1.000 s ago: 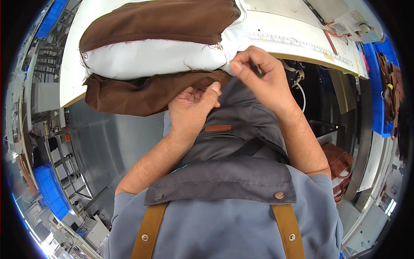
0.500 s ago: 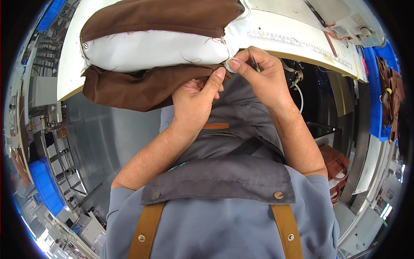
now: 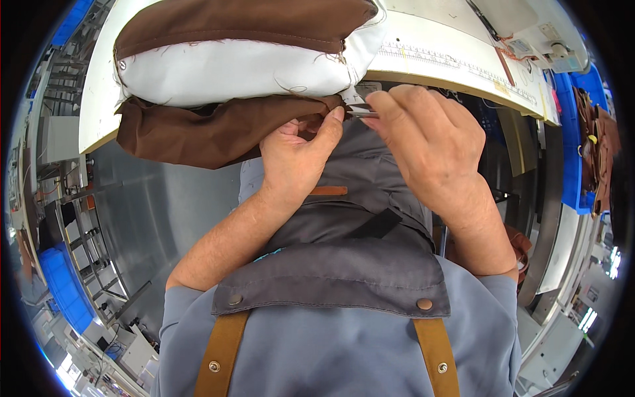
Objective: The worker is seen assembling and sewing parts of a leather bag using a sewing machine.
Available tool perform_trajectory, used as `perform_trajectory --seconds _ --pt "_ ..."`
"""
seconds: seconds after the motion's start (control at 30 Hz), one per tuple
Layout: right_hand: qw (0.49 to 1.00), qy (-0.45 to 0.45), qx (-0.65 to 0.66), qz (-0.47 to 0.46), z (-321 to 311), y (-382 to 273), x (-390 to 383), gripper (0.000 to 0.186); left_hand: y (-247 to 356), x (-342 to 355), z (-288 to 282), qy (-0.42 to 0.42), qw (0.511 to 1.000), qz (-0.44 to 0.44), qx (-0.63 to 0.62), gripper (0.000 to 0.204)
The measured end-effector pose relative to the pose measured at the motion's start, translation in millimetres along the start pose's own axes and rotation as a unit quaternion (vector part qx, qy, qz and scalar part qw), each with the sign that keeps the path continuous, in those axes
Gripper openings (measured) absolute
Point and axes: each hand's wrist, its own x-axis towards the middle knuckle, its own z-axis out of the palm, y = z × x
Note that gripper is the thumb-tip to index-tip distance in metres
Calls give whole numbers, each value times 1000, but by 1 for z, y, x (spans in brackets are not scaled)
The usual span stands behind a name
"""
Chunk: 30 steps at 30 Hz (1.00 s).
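Worn on the head, the left fisheye camera looks steeply down and forward over the chest; the grey apron [image 3: 331, 274], close to the lens, spans the lower middle of the frame, while the white table [image 3: 430, 26] curves across the top, farther off.

A person [image 3: 331, 354] in a dark grey apron [image 3: 331, 274] with tan straps [image 3: 221, 351] pinches the brown flap [image 3: 192, 132] of a brown-and-white fabric piece [image 3: 231, 69] in the left hand [image 3: 296, 153], while the right hand [image 3: 436, 142] holds metal snips [image 3: 362, 114], tips near the flap's corner. Loose threads [image 3: 294, 90] trail across the fabric, which overhangs a white worktop [image 3: 433, 79] marked with a ruler scale [image 3: 423, 54].
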Motion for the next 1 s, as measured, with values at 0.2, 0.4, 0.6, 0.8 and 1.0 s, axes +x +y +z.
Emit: perform_trajectory --seconds 0.2,0.4,0.6,0.8,1.0 --pt "998 -33 -58 -23 7 -2 5 20 2 -1 2 -2 999 23 49 6" --pt "997 -38 -66 -27 8 -3 8 19 5 -2 3 6 995 32 94 5" --pt "996 -57 -59 -32 4 -2 12 18 7 -2 3 11 992 46 118 6" --pt "996 -54 -66 -42 2 -2 14 18 6 -3 5 17 994 48 101 6" --pt "994 -78 -64 -45 0 -3 15 19 6 -2 4 14 993 57 105 7"
